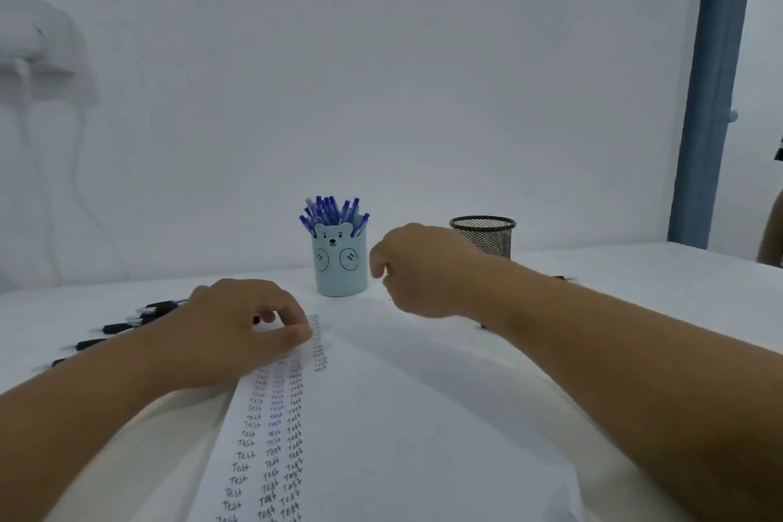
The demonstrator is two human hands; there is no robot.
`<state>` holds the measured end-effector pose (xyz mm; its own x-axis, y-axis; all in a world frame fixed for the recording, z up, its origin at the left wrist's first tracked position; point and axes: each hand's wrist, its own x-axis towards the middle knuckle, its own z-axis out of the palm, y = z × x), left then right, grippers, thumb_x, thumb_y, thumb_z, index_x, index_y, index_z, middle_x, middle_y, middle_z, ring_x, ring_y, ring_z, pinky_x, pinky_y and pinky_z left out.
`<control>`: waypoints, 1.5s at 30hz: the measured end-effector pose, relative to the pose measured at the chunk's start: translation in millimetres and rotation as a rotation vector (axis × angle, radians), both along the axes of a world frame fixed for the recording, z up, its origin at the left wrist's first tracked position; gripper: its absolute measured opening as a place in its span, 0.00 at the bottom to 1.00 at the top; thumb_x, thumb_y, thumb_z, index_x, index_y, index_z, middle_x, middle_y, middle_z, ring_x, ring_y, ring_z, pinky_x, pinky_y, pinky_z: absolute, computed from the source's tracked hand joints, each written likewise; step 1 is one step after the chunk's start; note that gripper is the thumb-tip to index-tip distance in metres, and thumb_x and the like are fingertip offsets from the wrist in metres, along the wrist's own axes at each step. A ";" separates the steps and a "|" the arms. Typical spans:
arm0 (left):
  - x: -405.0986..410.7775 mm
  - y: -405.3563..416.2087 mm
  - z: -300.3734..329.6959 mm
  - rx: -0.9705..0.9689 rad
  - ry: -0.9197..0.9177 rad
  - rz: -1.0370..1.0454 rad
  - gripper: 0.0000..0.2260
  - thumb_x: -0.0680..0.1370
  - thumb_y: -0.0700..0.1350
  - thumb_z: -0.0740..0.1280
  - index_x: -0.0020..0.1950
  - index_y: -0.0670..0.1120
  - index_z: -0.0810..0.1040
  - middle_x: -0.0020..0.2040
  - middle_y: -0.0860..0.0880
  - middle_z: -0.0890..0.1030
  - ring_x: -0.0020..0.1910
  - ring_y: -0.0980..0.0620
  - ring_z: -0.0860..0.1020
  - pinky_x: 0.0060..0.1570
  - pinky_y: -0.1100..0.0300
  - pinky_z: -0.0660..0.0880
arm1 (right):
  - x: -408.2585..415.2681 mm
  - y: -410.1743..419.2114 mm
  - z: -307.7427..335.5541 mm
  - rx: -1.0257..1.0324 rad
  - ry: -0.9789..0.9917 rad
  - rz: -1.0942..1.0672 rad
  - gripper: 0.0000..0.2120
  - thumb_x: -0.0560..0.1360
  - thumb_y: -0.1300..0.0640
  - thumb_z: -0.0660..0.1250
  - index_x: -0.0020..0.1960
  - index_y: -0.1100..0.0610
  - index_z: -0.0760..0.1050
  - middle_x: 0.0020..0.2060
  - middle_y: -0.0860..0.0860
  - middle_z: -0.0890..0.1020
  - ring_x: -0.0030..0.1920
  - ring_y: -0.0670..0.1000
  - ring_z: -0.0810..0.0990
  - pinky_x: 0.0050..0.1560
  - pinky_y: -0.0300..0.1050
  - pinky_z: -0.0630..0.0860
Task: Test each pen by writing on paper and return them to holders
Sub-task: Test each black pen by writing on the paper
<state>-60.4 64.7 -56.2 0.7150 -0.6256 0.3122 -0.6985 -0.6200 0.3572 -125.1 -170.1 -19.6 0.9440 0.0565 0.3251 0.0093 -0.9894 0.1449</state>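
Blue pens [332, 211]: a bunch standing upright in the bear holder, caps up and fanned slightly.
Bear holder [340, 263]: pale blue cup with a bear face, upright on the table beyond the far end of the paper, between the two hands.
Paper [381, 415]: white sheet lying flat on the table, running toward the camera; columns of handwritten "Test" fill its left part.
Mesh holder [484, 235]: black wire cup, upright, right of the bear holder and partly hidden behind the right hand; contents cannot be seen.
Dark pens [127, 324]: several lying loose on the table at left, beside and behind the left hand; blurred.
Left hand [243, 326]: resting on the upper left corner of the paper, fingers curled; whether they pinch anything cannot be told.
Right hand [417, 267]: raised above the table just right of the bear holder, fingers curled downward; no pen visible in it.
Table [635, 267]: white surface against a white wall.
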 end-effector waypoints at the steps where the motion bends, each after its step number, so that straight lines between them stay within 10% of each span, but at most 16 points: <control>1: 2.4 2.4 1.2 -0.020 0.017 0.005 0.01 0.75 0.58 0.72 0.46 0.65 0.82 0.49 0.68 0.81 0.53 0.64 0.78 0.61 0.58 0.73 | 2.1 9.8 -8.2 0.022 -0.009 0.056 0.13 0.78 0.57 0.61 0.59 0.48 0.79 0.58 0.48 0.79 0.57 0.54 0.78 0.54 0.50 0.77; 5: 13.6 15.9 9.6 -0.027 0.035 0.034 0.03 0.75 0.50 0.76 0.45 0.59 0.85 0.48 0.61 0.84 0.51 0.63 0.79 0.47 0.75 0.70 | 8.7 32.1 -35.2 0.143 -0.008 0.224 0.09 0.81 0.49 0.61 0.56 0.47 0.78 0.54 0.45 0.78 0.57 0.49 0.75 0.57 0.49 0.75; 14: 31.9 63.3 29.2 0.106 0.089 0.155 0.07 0.70 0.51 0.80 0.45 0.57 0.84 0.39 0.58 0.82 0.31 0.64 0.74 0.37 0.70 0.69 | 19.9 35.1 -53.9 0.293 0.036 0.323 0.10 0.80 0.45 0.63 0.54 0.46 0.80 0.51 0.42 0.79 0.53 0.46 0.76 0.58 0.49 0.76; 28: 36.1 63.6 18.2 0.191 0.030 0.270 0.03 0.75 0.50 0.74 0.44 0.52 0.84 0.44 0.56 0.83 0.42 0.59 0.79 0.42 0.65 0.73 | 26.0 32.3 -58.0 0.346 0.027 0.363 0.08 0.80 0.45 0.64 0.53 0.44 0.80 0.49 0.40 0.79 0.51 0.41 0.75 0.57 0.42 0.74; 35: 28.0 42.2 31.0 -0.665 0.201 0.219 0.03 0.84 0.45 0.62 0.52 0.48 0.73 0.41 0.49 0.84 0.35 0.51 0.81 0.40 0.56 0.75 | 26.5 30.9 -59.8 0.348 0.024 0.362 0.08 0.80 0.45 0.64 0.53 0.44 0.80 0.48 0.41 0.79 0.51 0.41 0.75 0.56 0.41 0.73; 39: 24.0 35.5 38.7 -1.350 0.647 0.053 0.07 0.84 0.43 0.57 0.47 0.47 0.71 0.34 0.49 0.71 0.27 0.52 0.67 0.32 0.58 0.68 | 27.3 30.6 -59.6 0.354 0.023 0.370 0.07 0.80 0.45 0.64 0.53 0.44 0.80 0.48 0.40 0.79 0.48 0.39 0.74 0.52 0.37 0.71; 45: 19.1 39.6 37.6 -1.692 0.807 -0.130 0.23 0.80 0.63 0.54 0.34 0.48 0.66 0.28 0.52 0.58 0.25 0.54 0.55 0.28 0.61 0.55 | 26.5 30.7 -60.1 0.359 0.024 0.374 0.08 0.80 0.45 0.64 0.54 0.44 0.80 0.49 0.40 0.78 0.47 0.37 0.73 0.50 0.36 0.69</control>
